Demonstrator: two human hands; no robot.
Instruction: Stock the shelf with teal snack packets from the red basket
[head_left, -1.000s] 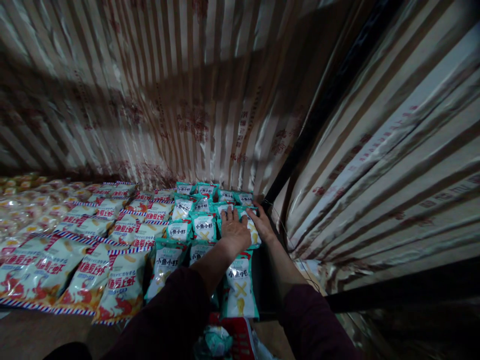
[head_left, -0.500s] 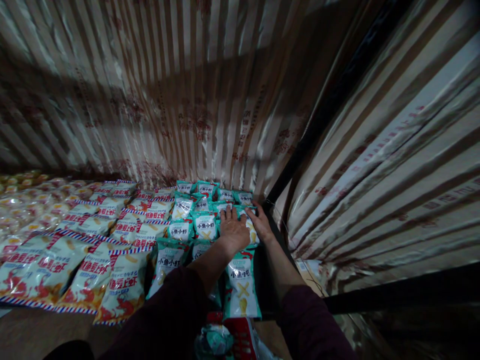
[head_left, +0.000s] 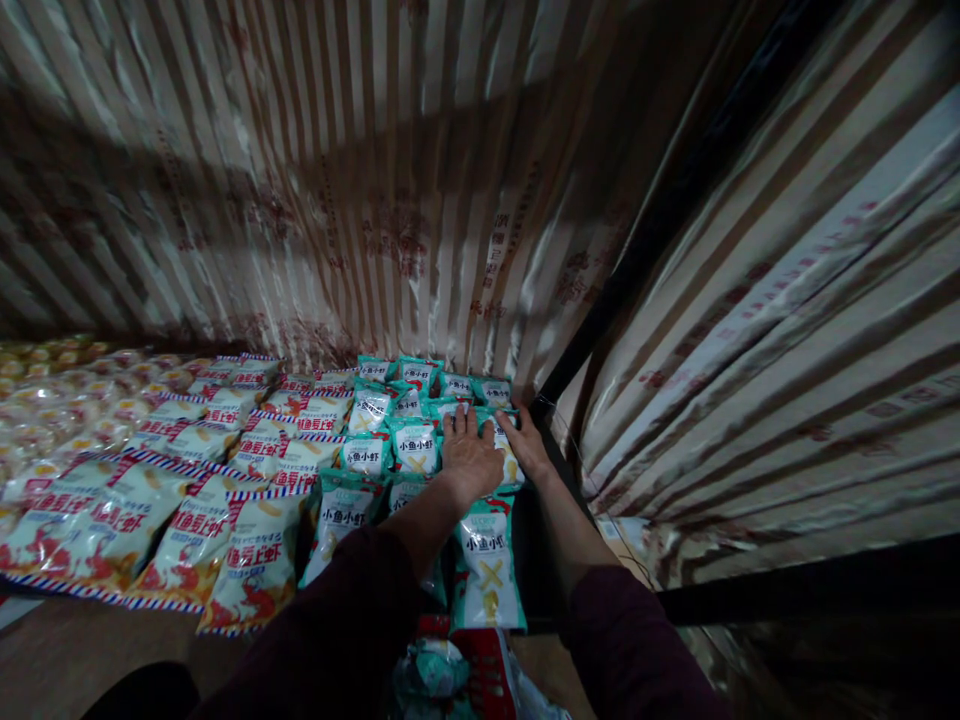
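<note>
Resting over teal-edged packet (head_left: 511,468) with left hand (head_left: 474,462), palm down, with slightly spread fingers. Touching right side of same packet with right hand (head_left: 529,448); cannot tell whether pinching. Located in rightmost column, directly behind front packet (head_left: 489,575), near black post (head_left: 581,355).

Teal bag (head_left: 511,468) partly hidden beneath the left hand (head_left: 474,460).

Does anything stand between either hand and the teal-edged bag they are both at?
Nothing visible does. The left hand lies palm down, partly over the teal-edged bag, and the right hand is at its right edge; no other object shows between.
</note>
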